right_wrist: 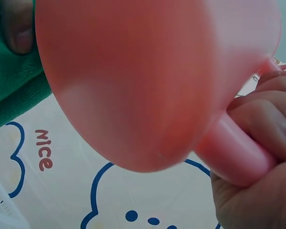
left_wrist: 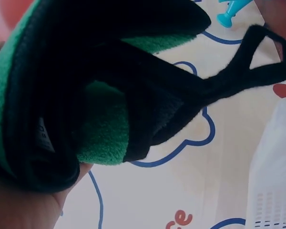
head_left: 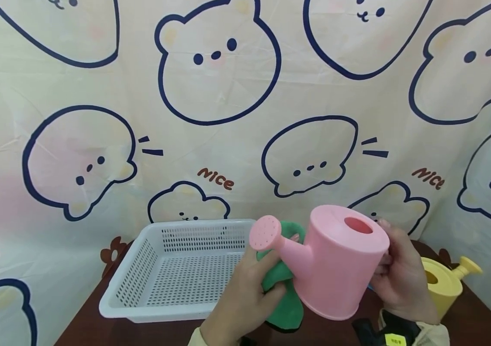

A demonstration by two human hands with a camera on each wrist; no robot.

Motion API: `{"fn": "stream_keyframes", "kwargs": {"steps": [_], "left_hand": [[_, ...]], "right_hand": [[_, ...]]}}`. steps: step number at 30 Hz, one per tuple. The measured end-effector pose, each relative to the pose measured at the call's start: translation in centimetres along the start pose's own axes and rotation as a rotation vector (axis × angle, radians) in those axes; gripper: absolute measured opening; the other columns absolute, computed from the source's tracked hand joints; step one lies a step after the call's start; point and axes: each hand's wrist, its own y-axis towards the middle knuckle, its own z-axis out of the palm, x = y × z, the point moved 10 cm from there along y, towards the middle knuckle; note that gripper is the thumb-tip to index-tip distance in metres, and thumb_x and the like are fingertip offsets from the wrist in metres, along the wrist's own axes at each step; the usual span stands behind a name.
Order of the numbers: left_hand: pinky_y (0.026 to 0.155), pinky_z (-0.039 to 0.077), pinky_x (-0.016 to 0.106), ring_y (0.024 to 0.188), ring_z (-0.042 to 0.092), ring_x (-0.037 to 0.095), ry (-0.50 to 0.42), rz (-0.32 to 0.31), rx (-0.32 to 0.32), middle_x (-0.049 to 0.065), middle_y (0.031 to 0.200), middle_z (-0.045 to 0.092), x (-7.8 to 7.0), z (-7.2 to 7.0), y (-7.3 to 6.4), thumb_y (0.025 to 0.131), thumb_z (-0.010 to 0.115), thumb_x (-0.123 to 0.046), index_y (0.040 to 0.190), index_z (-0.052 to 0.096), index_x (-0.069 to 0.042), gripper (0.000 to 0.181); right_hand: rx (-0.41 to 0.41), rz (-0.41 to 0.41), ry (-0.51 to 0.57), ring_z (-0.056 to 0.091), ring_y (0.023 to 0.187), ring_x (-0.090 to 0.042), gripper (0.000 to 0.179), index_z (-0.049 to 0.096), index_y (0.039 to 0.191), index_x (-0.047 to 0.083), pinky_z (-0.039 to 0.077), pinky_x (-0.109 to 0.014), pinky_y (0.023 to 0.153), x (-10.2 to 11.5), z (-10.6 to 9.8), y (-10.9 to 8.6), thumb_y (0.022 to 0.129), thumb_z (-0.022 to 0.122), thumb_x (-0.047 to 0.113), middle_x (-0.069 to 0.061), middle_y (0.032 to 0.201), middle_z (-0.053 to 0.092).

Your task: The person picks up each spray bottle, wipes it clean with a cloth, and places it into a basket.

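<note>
My right hand [head_left: 403, 274] grips the handle of a pink watering can [head_left: 336, 269], its fingers curled round the handle [right_wrist: 233, 150] in the right wrist view. The can is raised, its round sprinkler head pointing left and the opening in its top showing. In my left hand [head_left: 251, 293] is a green fuzzy cloth [head_left: 286, 307] with black edging, bunched beside the can's spout. A black strap with a loop [left_wrist: 248, 62] hangs off the cloth in the left wrist view. Part of the cloth is hidden behind the spout.
A white perforated plastic basket [head_left: 117, 298] stands on the dark brown table [head_left: 85, 322] at the left. At the right is a yellow watering can [head_left: 444, 288], partly behind my right wrist. A turquoise spout [left_wrist: 233, 10] shows in the left wrist view. A cartoon-printed curtain [head_left: 237, 149] hangs behind.
</note>
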Motion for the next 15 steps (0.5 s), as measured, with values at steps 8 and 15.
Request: {"fn": "stream_keyframes", "kwargs": {"steps": [8, 15], "left_hand": [[0.102, 0.057, 0.038, 0.119, 0.059, 0.019, -0.041, 0.074, -0.010, 0.008, 0.142, 0.062, -0.74, -0.37, 0.37, 0.077, 0.070, 0.010, 0.151, 0.059, -0.014, 0.079], [0.103, 0.056, 0.038, 0.121, 0.056, 0.016, -0.090, -0.023, 0.010, 0.007, 0.135, 0.058, -0.09, -0.17, 0.26, 0.082, 0.073, 0.004, 0.150, 0.060, -0.021, 0.074]], "right_hand": [[0.016, 0.022, -0.113, 0.034, 0.058, -0.019, 0.057, 0.069, 0.109, 0.012, 0.034, -0.016, 0.049, -0.30, -0.07, -0.01, 0.115, 0.014, 0.022, 0.000, 0.076, 0.060], [0.065, 0.048, -0.120, 0.054, 0.066, -0.018, 0.056, 0.068, 0.116, 0.010, 0.060, -0.020, 0.075, -0.69, 0.12, -0.09, 0.115, 0.014, 0.022, 0.001, 0.087, 0.071]]}}
